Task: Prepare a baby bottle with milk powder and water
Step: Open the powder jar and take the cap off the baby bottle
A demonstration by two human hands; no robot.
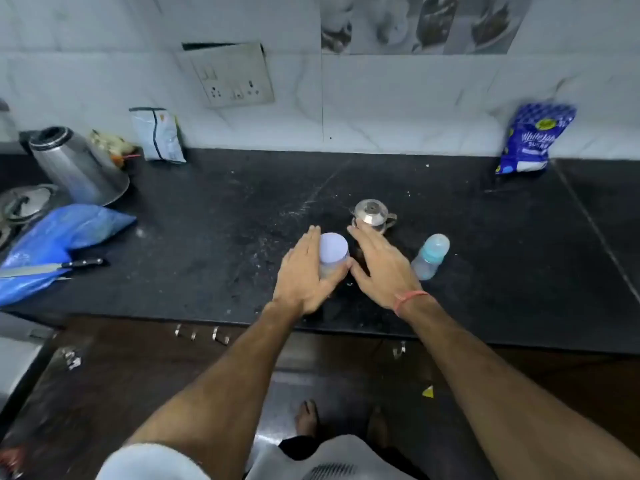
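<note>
A small jar with a pale lilac lid [333,251] stands on the black counter [485,254] near its front edge. My left hand [306,271] lies flat against the jar's left side, fingers straight, thumb under its right side. My right hand [382,268] hovers just right of the jar with straight, spread fingers and holds nothing. A baby bottle [430,256] with a teal ring and clear cap stands upright to the right of that hand. Behind the hands sits a small glass pot with a steel lid [372,216], partly hidden by my right fingertips.
A steel kettle [74,164] and a blue plastic bag [52,244] with a knife [52,267] on it lie at the left. A white packet [157,135] leans on the wall. A blue sugar bag [531,138] stands at the back right.
</note>
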